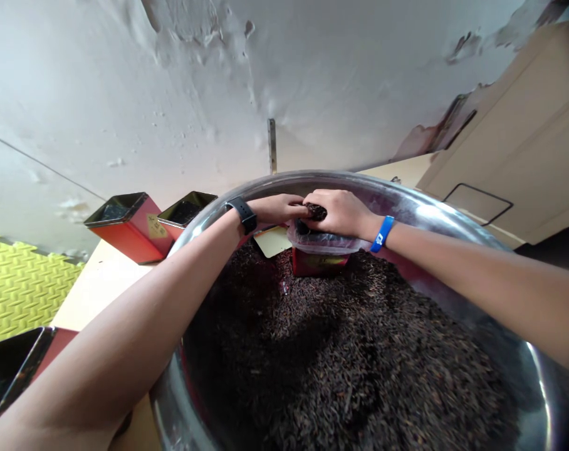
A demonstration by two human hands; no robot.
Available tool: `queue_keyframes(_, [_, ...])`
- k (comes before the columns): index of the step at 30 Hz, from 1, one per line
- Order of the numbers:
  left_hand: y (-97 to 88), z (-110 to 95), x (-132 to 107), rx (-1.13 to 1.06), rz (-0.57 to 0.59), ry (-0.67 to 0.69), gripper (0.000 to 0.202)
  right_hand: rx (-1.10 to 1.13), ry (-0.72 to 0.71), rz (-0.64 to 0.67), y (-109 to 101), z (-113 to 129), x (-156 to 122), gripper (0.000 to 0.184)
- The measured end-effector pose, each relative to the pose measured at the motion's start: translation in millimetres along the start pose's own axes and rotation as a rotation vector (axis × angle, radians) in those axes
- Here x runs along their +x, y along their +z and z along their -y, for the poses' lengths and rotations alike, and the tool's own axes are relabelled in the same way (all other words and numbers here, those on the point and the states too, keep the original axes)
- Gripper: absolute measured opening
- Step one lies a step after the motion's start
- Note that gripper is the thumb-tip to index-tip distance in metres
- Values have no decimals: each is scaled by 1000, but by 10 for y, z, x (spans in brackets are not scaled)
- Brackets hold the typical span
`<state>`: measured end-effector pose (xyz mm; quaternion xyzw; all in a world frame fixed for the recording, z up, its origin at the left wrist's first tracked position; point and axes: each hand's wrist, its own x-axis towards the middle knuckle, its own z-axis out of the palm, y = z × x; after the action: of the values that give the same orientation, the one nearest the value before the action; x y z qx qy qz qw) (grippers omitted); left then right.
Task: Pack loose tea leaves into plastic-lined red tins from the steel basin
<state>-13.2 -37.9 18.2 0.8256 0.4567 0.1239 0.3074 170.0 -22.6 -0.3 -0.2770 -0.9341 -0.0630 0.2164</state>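
Inside a big metal basin [313, 175] lies a deep heap of dark dry tea leaves [360, 351]. A red tin [319, 263] stands upright in the heap near the far side, with a clear plastic bag [329, 243] folded out over its mouth. My right hand [343, 210] is closed around a clump of tea leaves [316, 212] above the tin's opening. On the tin's left, my left hand [279, 208] appears closed on the bag's edge, its fingertips close to the clump; the exact grip is partly hidden. A pale yellow flat piece [272, 241] lies beside the tin.
Two open red tins, one nearer [141, 232] and one behind [185, 210], stand on the table [108, 282] left of the basin. Another open tin [16, 369] is at lower left. A peeling wall [195, 94] rises behind; a beige cabinet [524, 125] stands right.
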Motion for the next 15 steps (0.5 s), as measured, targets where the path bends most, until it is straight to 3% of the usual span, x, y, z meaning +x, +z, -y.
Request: queue_keyframes(15, [43, 2, 23, 14, -34, 17, 35, 3, -9, -1, 5, 1, -1, 24])
